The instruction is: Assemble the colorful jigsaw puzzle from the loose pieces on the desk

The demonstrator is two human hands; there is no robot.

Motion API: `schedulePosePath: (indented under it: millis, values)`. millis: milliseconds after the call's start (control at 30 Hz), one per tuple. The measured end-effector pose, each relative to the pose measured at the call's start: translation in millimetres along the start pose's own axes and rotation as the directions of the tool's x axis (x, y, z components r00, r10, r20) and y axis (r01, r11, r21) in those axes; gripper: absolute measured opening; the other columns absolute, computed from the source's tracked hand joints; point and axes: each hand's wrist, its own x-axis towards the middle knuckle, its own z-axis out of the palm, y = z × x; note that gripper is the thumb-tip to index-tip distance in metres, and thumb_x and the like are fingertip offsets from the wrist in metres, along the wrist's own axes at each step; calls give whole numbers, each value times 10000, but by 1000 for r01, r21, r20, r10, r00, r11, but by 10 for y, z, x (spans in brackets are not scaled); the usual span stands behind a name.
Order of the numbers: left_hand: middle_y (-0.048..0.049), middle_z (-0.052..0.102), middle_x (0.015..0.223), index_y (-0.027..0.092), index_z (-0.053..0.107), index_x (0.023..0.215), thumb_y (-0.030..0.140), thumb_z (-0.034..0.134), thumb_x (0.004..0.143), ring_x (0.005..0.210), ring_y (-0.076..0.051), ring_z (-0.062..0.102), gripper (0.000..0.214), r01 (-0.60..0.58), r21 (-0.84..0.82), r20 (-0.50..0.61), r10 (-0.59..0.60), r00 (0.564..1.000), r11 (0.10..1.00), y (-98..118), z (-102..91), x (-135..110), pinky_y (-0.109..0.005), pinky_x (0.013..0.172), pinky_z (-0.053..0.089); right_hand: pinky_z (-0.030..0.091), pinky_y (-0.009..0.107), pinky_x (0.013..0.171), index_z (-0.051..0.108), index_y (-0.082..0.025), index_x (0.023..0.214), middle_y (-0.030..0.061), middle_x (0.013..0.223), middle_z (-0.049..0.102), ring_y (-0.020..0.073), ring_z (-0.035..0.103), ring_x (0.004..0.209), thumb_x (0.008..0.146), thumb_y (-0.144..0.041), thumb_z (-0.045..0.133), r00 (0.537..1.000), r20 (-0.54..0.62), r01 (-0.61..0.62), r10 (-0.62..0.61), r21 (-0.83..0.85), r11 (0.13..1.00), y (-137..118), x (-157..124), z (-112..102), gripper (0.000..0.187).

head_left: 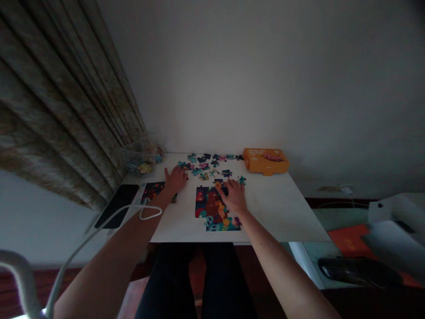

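Note:
A partly joined jigsaw puzzle [212, 206] with a dark red and blue picture lies near the table's front edge. My right hand [235, 196] rests at its upper right with fingers spread, the thumb beside a puzzle piece [218, 184] with a yellow shape at the top edge. Farther left, my left hand [175, 179] lies open and flat, its fingertips by the loose puzzle pieces [201, 170] scattered toward the wall. A dark picture card [152, 189] is partly covered by my left forearm. What lies under either palm is hidden.
An orange puzzle box [266, 161] stands at the back right of the white table [275, 208]. At the left are a clear basket [139, 160], a dark tablet-like slab [117, 206] and a white cable [109, 217]. Curtains hang at the left; a wall stands behind.

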Motion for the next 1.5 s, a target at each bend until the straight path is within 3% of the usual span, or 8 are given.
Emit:
schedulePosePath:
  millis: [233, 400, 633, 733, 900, 1033, 1267, 1500]
  values:
    - [-164, 572, 1500, 241, 538, 1462, 353, 536, 991, 1413, -342, 496, 485, -118, -53, -17, 117, 993, 992, 251, -7, 91, -607, 1222, 255, 221, 618, 1222, 716, -224, 1217, 144, 1414, 633, 312, 501, 1374, 1024, -594, 468, 999, -51, 8, -7, 24, 1000, -1, -5, 7, 485]
    - [-208, 613, 1428, 188, 533, 1445, 359, 589, 973, 1356, -381, 540, 505, 5, -60, 34, -3, 999, 998, 451, 41, 140, -560, 1114, 396, 209, 619, 1225, 708, -222, 1207, 142, 1416, 625, 316, 492, 1384, 1028, -581, 463, 999, -47, -5, 6, 21, 1000, -6, -10, -3, 470]
    - [-197, 691, 1283, 165, 563, 1305, 320, 675, 885, 1243, -377, 630, 461, 221, -145, 51, -216, 975, 964, 525, 28, 223, -513, 1025, 470, 182, 632, 1223, 699, -227, 1191, 142, 1399, 633, 318, 494, 1372, 1034, -574, 449, 998, -66, 13, -11, 21, 1000, 1, -11, -7, 456]
    - [-210, 715, 1187, 125, 543, 1258, 287, 708, 832, 1163, -384, 674, 485, 253, -159, 30, -251, 967, 954, 528, -16, 235, -496, 1004, 485, 204, 613, 1219, 688, -221, 1200, 146, 1398, 631, 314, 495, 1372, 1037, -579, 440, 998, -67, 6, -4, 21, 1000, 2, -10, -13, 466]
    - [-185, 701, 1169, 153, 531, 1190, 221, 703, 832, 1138, -346, 681, 403, 63, -220, -95, -86, 992, 973, 450, -78, 148, -466, 1040, 486, 204, 602, 1218, 680, -216, 1213, 150, 1402, 625, 323, 496, 1368, 1036, -584, 439, 998, -68, 0, 1, 19, 1000, 0, -7, -22, 474]
    - [-118, 688, 1172, 193, 510, 1195, 257, 710, 849, 1129, -284, 673, 405, -86, -319, -117, 51, 992, 944, 506, -44, -106, -411, 1019, 522, 280, 547, 1187, 668, -198, 1237, 149, 1345, 658, 311, 543, 1306, 1054, -533, 424, 997, -74, 3, -1, 27, 1000, 7, -6, -34, 453]
    - [-107, 681, 1138, 196, 547, 1176, 203, 650, 845, 1123, -285, 665, 347, -422, -370, -180, 382, 906, 827, 921, 170, -568, -434, 1004, 548, 461, 362, 1008, 634, -182, 1328, 129, 1213, 724, 256, 650, 1132, 1077, -371, 374, 997, -53, 61, -56, 97, 993, 49, -46, -66, 408]
    - [-119, 660, 1308, 211, 510, 1354, 127, 608, 871, 1251, -285, 630, 501, -458, -343, -203, 412, 889, 820, 1084, 214, -672, -459, 1093, 506, 468, 295, 833, 663, -222, 1153, 79, 1034, 765, 237, 707, 969, 1088, -358, 369, 1000, 22, -21, 20, 72, 997, 55, -65, -68, 330]
